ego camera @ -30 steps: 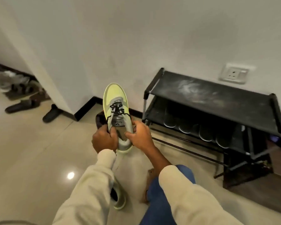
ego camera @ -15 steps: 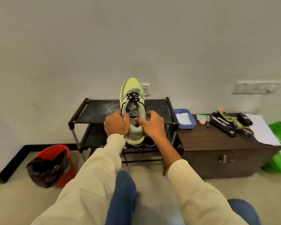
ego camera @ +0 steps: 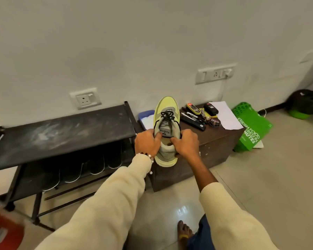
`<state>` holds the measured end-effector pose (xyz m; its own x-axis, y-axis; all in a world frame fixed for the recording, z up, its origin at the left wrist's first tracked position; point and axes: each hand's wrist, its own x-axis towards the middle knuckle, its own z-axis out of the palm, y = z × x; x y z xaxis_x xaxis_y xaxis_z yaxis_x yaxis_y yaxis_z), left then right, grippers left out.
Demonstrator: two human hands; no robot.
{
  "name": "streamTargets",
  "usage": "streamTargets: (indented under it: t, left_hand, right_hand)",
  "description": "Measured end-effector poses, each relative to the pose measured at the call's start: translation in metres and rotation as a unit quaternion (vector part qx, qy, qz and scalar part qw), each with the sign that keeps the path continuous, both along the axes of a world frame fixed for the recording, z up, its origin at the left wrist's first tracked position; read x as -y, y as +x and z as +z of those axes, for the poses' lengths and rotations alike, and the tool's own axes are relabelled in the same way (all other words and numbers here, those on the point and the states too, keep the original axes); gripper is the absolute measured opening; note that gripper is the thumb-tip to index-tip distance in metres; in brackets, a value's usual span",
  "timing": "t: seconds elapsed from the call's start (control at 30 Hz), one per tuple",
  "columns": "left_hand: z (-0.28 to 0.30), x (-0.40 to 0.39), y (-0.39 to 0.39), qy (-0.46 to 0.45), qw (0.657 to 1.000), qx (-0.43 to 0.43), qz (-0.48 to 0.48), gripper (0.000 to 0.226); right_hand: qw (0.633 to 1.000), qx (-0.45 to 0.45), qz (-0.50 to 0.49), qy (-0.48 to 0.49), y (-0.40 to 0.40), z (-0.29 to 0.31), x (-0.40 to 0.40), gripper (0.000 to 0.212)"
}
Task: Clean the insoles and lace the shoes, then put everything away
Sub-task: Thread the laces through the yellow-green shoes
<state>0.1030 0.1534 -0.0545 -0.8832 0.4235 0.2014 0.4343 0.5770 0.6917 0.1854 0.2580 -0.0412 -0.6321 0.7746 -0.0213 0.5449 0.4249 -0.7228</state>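
**A:** Where is the shoe right now?

**B:** The yellow-green shoe is up in the air, toe pointing away, held in front of the dark wooden cabinet and just right of the black shoe rack. Its black lace is threaded only through the far eyelets, near the toe.

**A:** And the grip?

**B:** Both hands are closed on the collar. The left hand pinches the left rim with its thumb on the tongue; the right hand clamps the right rim, thumb hooked into the opening. 2 hands, 1 shoe.

**A:** So what is the step?

**B:** I judge it as spreading the mouth open, either to seat an insole or to carry on lacing. I can't quite see whether an insole already sits inside; the opening is shadowed.

**A:** How to do it well?

**B:** Keep the tongue pulled toward the toe so it doesn't fold under, and spread the collar evenly rather than yanking 1 side. Several insoles stand in a row on the rack's lower shelf, near on the left, so the reach is short.

**A:** Anything else close by?

**B:** A blue tray sits behind the shoe, polish tins and brushes lie on the cabinet's far right, and a green bag leans beside it.
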Motion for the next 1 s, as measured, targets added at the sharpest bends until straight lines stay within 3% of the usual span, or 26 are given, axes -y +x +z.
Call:
streamTargets:
  t: [0.27, 0.53, 0.77, 0.87, 1.0]
  left_hand:
    - [-0.071, -0.055, -0.024, -0.039, 0.991, 0.063, -0.112, 0.033]
    - [-0.118, -0.076, -0.059, -0.043, 0.986, 0.083, -0.139, 0.033]
    - [-0.141, -0.087, -0.077, 0.020, 0.986, 0.143, -0.083, 0.031]
    - [-0.135, -0.096, -0.085, 0.036, 0.990, 0.127, -0.040, 0.037]
    - [-0.130, -0.110, -0.097, 0.071, 0.993, 0.088, -0.016, 0.021]
  right_hand:
    - [0.995, 0.078, -0.048, -0.025, -0.010, -0.067, -0.056, 0.025]
    - [0.993, 0.101, -0.054, -0.031, -0.044, -0.127, -0.077, 0.026]
    - [0.989, 0.120, -0.030, -0.080, -0.061, -0.143, -0.094, 0.025]
    - [0.986, 0.126, -0.013, -0.112, -0.060, -0.135, -0.104, 0.036]
    - [0.994, 0.059, -0.056, -0.069, -0.056, -0.115, -0.119, 0.037]
